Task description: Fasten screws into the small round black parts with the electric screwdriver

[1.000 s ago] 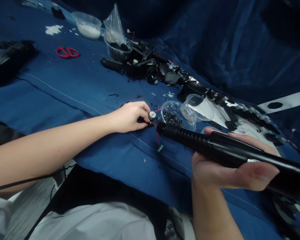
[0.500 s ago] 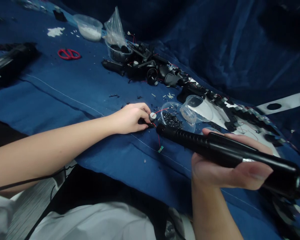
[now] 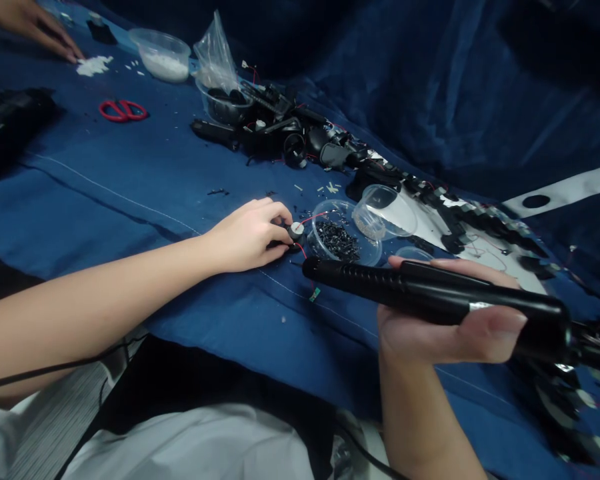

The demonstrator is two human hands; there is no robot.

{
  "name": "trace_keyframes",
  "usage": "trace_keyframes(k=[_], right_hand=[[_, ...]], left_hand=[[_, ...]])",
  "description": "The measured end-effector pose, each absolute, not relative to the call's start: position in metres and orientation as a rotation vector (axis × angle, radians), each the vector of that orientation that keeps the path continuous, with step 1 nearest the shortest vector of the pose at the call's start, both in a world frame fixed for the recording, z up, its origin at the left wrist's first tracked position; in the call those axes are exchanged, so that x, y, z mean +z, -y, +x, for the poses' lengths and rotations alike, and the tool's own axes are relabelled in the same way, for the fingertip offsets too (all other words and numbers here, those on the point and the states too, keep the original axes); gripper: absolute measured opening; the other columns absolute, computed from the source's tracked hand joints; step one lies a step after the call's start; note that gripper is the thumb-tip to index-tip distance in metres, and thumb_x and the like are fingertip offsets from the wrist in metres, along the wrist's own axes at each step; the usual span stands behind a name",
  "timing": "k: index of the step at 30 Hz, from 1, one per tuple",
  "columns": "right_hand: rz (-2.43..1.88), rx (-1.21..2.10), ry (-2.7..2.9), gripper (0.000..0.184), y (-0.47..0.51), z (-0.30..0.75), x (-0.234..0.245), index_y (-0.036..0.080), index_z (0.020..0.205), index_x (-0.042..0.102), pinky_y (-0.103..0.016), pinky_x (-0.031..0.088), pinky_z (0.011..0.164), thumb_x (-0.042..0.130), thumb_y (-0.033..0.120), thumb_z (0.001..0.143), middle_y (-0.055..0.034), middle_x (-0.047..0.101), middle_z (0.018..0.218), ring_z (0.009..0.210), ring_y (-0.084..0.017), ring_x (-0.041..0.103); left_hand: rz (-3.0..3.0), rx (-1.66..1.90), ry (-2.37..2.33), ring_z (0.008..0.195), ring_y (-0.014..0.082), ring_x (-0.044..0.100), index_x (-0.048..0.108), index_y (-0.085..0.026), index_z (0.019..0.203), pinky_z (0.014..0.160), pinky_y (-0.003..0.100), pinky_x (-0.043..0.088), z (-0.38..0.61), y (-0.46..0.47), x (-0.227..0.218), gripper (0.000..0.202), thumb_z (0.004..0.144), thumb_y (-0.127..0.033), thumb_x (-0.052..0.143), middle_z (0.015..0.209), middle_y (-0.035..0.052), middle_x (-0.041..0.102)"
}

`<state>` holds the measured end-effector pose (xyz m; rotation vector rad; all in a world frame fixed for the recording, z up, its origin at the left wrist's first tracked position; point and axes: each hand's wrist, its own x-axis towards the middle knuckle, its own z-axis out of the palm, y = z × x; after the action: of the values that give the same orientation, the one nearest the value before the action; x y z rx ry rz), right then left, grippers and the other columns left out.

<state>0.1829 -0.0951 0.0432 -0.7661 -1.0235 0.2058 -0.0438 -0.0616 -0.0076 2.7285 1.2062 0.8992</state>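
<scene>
My left hand (image 3: 257, 235) rests on the blue cloth, its fingers closed on a small black part with a round silver motor (image 3: 297, 231). Red wires run from this part, one of them toward a tiny green circuit board (image 3: 315, 295) lying on the cloth. In my right hand (image 3: 445, 333) is a black electric screwdriver (image 3: 420, 290), fingers wrapped round its body. Its thin bit points left and sits just below and to the right of the part, apart from it. Beyond the screwdriver's tip stands a clear tub of black screws (image 3: 337, 240).
Another clear container (image 3: 385, 210) stands beside the screw tub. Behind lies a heap of black plastic parts (image 3: 285, 133). Red scissors (image 3: 123, 111), a tub of white pieces (image 3: 164, 60) and a plastic bag (image 3: 217, 57) are farther left. Another person's hand (image 3: 55, 37) touches small white pieces (image 3: 94, 65).
The screwdriver's tip has drawn slightly back from the part, so its bit now shows. Another person's hand has come in at the top left. The view has shifted a little.
</scene>
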Motion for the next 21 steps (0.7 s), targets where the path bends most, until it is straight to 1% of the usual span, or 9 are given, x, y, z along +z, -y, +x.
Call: trace_keyframes(k=[2,6,10,13,16,18,21], right_hand=[[-0.774,0.194,1.035,0.045,0.095,0.183,0.041,0.019,0.075,0.063,-0.030,0.046,0.043,0.054,0.062,0.087,0.0017,0.055,0.067,0.051,-0.017,0.065],[-0.789,0.237,1.053,0.047,0.095,0.184,0.038,0.019,0.077,0.064,-0.032,0.048,0.045,0.049,0.062,0.089,0.0020,0.056,0.066,0.051,-0.018,0.066],[-0.831,0.230,1.035,0.050,0.094,0.185,0.037,0.019,0.078,0.064,-0.033,0.049,0.047,0.049,0.066,0.086,0.0026,0.057,0.067,0.051,-0.018,0.066],[-0.796,0.227,1.008,0.044,0.093,0.186,0.038,0.019,0.074,0.064,-0.031,0.045,0.041,0.050,0.059,0.087,0.0030,0.057,0.064,0.048,-0.018,0.066],[-0.766,0.265,0.972,0.040,0.091,0.188,0.042,0.020,0.072,0.063,-0.028,0.042,0.037,0.044,0.050,0.090,0.0034,0.055,0.060,0.048,-0.017,0.066],[-0.780,0.295,0.946,0.042,0.091,0.190,0.045,0.020,0.071,0.062,-0.028,0.043,0.038,0.040,0.048,0.092,0.0033,0.054,0.060,0.048,-0.016,0.066],[-0.818,0.324,0.908,0.046,0.089,0.190,0.048,0.020,0.068,0.059,-0.027,0.042,0.036,0.037,0.051,0.094,0.0031,0.050,0.057,0.046,-0.016,0.065]], left_hand=[[2.726,0.903,-1.193,0.099,0.0237,0.064,0.082,-0.022,0.099,0.090,0.043,0.052,-0.044,0.061,-0.008,0.016,0.093,-0.024,0.067,0.117,0.0101,0.070],[2.719,0.897,-1.198,0.099,0.0238,0.065,0.082,-0.022,0.099,0.090,0.043,0.051,-0.045,0.061,-0.009,0.016,0.093,-0.025,0.068,0.118,0.0101,0.069],[2.718,0.896,-1.215,0.098,0.0234,0.064,0.082,-0.022,0.099,0.090,0.042,0.051,-0.045,0.063,-0.007,0.017,0.093,-0.025,0.067,0.117,0.0100,0.069],[2.729,0.902,-1.231,0.098,0.0225,0.063,0.082,-0.024,0.099,0.090,0.041,0.051,-0.045,0.063,-0.007,0.017,0.094,-0.026,0.066,0.116,0.0093,0.069],[2.704,0.929,-1.243,0.095,0.0217,0.063,0.082,-0.024,0.099,0.088,0.041,0.052,-0.047,0.063,-0.008,0.019,0.094,-0.029,0.065,0.116,0.0092,0.068],[2.677,0.981,-1.228,0.094,0.0215,0.063,0.081,-0.023,0.100,0.088,0.041,0.052,-0.049,0.063,-0.007,0.019,0.093,-0.029,0.065,0.115,0.0092,0.068],[2.673,1.067,-1.105,0.096,0.0222,0.064,0.079,-0.022,0.103,0.091,0.042,0.051,-0.049,0.066,-0.002,0.020,0.089,-0.024,0.065,0.114,0.0091,0.069]])
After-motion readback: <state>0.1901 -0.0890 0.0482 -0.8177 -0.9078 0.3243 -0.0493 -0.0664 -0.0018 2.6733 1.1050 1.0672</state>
